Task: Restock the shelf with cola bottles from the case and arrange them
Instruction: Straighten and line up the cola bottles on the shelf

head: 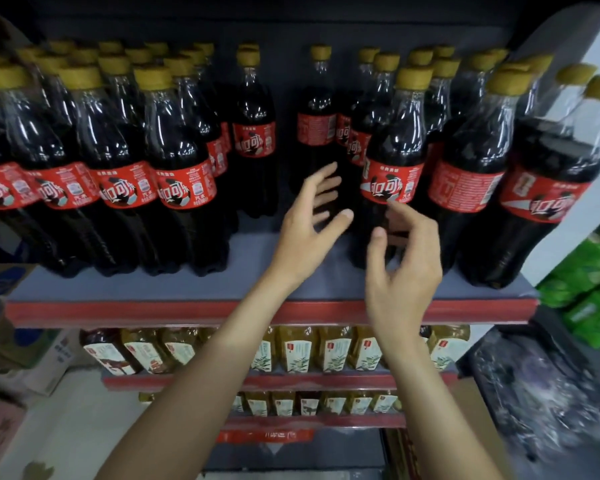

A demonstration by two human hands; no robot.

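1. Bottles: the cola bottles (111, 161) all stand upright on the shelf (271, 311), long axis vertical, yellow caps up, red labels mostly facing out.
2. Gap in the rows sits mid-shelf; one lone bottle (316, 133) stands at the back of it, label turned sideways.
3. Left hand (309, 223) is up in that gap over the shelf, fingers spread wide, gripping nothing, just short of the lone bottle.
4. Right hand (404, 268) hangs just right of it, fingers loosely curled, holding nothing, fingertips (394, 206) right by the front bottle (392, 174) at its label's bottom edge. Can't tell if they actually touch.
5. Below the shelf: rows of yellowish bottles (329, 348).
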